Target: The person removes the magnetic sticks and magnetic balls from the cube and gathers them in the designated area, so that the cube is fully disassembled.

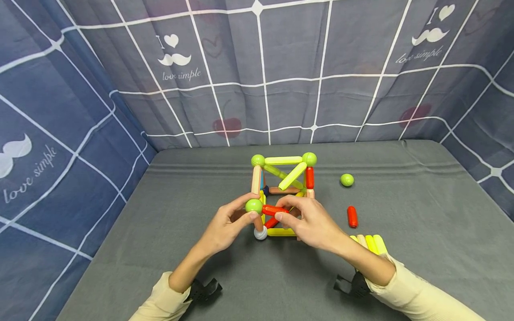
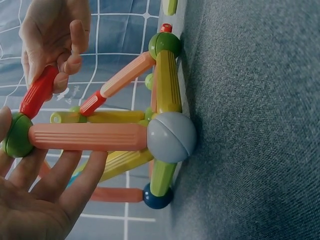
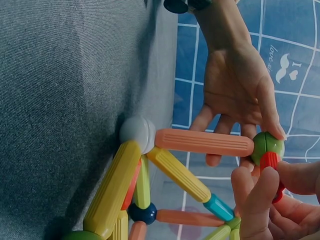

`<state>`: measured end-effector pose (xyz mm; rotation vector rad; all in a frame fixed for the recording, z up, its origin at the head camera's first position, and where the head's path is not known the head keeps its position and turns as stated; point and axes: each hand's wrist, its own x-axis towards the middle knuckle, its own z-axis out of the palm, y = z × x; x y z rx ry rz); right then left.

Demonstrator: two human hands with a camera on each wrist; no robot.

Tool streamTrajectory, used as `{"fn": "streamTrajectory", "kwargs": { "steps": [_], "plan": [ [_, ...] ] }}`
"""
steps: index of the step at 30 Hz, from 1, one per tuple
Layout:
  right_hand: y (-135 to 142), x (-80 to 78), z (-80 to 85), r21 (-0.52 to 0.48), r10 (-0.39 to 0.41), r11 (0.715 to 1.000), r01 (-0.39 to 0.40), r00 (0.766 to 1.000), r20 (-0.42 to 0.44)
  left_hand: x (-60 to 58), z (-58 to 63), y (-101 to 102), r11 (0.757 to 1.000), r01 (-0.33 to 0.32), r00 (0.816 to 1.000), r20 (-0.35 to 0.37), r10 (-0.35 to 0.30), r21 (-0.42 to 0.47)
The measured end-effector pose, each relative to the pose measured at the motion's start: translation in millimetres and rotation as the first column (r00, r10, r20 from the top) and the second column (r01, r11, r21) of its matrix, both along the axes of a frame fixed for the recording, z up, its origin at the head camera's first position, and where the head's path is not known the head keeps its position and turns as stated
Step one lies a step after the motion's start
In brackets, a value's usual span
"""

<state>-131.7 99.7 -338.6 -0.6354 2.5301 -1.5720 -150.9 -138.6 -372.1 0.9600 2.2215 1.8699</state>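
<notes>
A frame of coloured rods and balls (image 1: pixel 283 160) stands on the grey cloth. At its near left corner an orange rod (image 2: pixel 90 136) rises from a white ball (image 1: pixel 260 233) to a green ball (image 1: pixel 254 206). My left hand (image 1: pixel 225 225) holds that green ball between thumb and fingers, with other fingers behind the orange rod. With thumb and fingertips, my right hand (image 1: pixel 317 225) pinches a short red rod (image 1: pixel 274 210), whose left end meets the green ball. A second red rod (image 1: pixel 271 222) slants below it, partly hidden by the right hand.
To the right lie a loose green ball (image 1: pixel 347 180) and a loose red rod (image 1: pixel 352 216). Several yellow and pale rods (image 1: pixel 371 244) lie side by side near the right forearm. A checked curtain (image 1: pixel 289 107) hangs behind the grey surface (image 1: pixel 160 223).
</notes>
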Motion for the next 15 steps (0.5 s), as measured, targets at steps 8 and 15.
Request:
{"fn": "streamTrajectory", "kwargs": {
  "steps": [8, 15],
  "plan": [
    [5.2, 0.3, -1.6, -0.009, 0.040, 0.999, -0.040, 0.999, 0.019, -1.2, -0.8, -3.2, 0.999, -0.015, 1.000, 0.001, 0.015, 0.029],
    [24.5, 0.3, -4.5, -0.105, 0.025, 0.994, -0.012, 0.991, 0.130, 0.5, -1.9, -4.4, 0.999, -0.024, 1.000, 0.011, 0.024, 0.026]
  ]
}}
